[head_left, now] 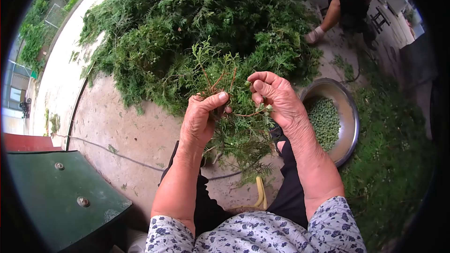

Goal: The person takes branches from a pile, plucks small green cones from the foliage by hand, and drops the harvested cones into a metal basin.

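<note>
My left hand (200,115) is closed round the reddish-brown stems of a leafy evergreen sprig (204,61), its thumb pressed on top. The sprig's green tips stick up above the fist, and more foliage hangs below between my knees. My right hand (276,96) is just to the right, thumb and fingertips pinched together with a small green cone (248,83) at the tips. A thin stem with small pale green cones (267,108) passes just under that hand. Beyond both hands rises a big heap of cut evergreen branches (187,23).
A metal bowl (350,126) holding many green cones (323,122) stands right of my right forearm. Another person (344,0) sits at the back right. A green metal surface (56,197) is at lower left. Loose greenery (384,168) covers the ground at right. A cable (126,155) crosses the concrete.
</note>
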`<state>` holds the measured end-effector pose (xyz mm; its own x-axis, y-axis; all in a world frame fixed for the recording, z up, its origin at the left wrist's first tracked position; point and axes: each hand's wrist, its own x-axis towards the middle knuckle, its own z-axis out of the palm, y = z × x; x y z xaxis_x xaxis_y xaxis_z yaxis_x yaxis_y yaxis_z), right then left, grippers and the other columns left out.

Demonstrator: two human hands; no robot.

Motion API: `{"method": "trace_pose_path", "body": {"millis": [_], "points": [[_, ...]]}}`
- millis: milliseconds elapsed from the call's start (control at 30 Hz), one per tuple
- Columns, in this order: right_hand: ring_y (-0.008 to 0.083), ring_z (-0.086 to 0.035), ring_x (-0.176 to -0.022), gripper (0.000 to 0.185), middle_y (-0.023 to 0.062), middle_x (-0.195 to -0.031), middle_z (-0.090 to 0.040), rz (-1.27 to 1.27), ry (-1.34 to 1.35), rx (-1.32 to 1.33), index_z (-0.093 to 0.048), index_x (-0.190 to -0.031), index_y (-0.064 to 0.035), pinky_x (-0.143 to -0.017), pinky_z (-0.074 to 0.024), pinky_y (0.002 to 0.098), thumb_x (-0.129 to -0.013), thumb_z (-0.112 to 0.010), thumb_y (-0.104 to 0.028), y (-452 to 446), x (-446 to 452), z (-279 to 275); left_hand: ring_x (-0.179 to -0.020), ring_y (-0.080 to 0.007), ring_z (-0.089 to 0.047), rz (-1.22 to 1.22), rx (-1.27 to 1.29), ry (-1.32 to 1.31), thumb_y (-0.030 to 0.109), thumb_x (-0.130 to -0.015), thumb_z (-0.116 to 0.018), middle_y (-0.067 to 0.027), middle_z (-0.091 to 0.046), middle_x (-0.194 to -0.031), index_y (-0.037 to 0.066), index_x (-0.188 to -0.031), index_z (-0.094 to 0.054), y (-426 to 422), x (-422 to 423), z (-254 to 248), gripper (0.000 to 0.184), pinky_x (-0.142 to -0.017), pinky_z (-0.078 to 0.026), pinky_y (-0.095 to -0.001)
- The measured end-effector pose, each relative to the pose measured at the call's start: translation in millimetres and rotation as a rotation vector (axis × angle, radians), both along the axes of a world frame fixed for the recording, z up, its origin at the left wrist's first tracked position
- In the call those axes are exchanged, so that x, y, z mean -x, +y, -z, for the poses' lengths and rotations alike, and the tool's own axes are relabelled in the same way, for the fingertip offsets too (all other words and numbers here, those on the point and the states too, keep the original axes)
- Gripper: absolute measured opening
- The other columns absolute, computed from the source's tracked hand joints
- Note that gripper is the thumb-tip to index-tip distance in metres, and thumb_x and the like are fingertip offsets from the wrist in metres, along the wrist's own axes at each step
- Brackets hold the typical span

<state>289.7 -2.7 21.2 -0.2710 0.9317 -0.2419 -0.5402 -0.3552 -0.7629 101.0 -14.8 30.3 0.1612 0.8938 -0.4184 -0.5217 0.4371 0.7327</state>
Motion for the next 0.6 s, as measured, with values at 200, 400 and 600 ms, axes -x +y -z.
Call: {"method": "trace_pose_path", "body": {"millis": [200, 400, 600], "points": [[0.0021, -0.048, -0.054, 0.015, -0.0041, -0.065, -0.055, 0.087, -0.251, -0.067, -0.061, -0.092, -0.0023, -0.046, -0.035, 0.014, -0.081, -0.065, -0.012, -6, 7, -6, -0.059, -0.0133, -0.057, 0.011, -0.003, 0.036, 0.006, -0.073, -0.069, -0.0035, -0.063, -0.074, 0.002, -0.084, -0.062, 0, -1, 2, 0.014, -0.055, -0.046, -0.0247], [0.0012, -0.045, -0.052, 0.016, -0.0052, -0.062, -0.053, 0.13, -0.347, -0.153, -0.061, -0.092, -0.0037, -0.046, -0.0312, 0.0149, -0.082, -0.065, -0.016, -7, 12, -12, -0.056, -0.0131, -0.057, -0.012, -0.001, 0.016, 0.005, -0.073, -0.069, -0.0041, -0.062, -0.071, 0.0, -0.082, -0.062, 0, -3, 0, 0.012, -0.054, -0.046, -0.0239], [0.0023, -0.046, -0.054, 0.011, -0.004, -0.066, -0.054, 0.29, -0.353, -0.08, -0.062, -0.088, -0.0001, -0.047, -0.0361, 0.0152, -0.081, -0.064, -0.008, -6, 12, -4, -0.059, -0.0132, -0.057, -0.03, -0.026, 0.043, 0.005, -0.073, -0.069, -0.0041, -0.062, -0.073, 0.0, -0.082, -0.062, 0, -1, 5, 0.013, -0.054, -0.046, -0.024]]}}
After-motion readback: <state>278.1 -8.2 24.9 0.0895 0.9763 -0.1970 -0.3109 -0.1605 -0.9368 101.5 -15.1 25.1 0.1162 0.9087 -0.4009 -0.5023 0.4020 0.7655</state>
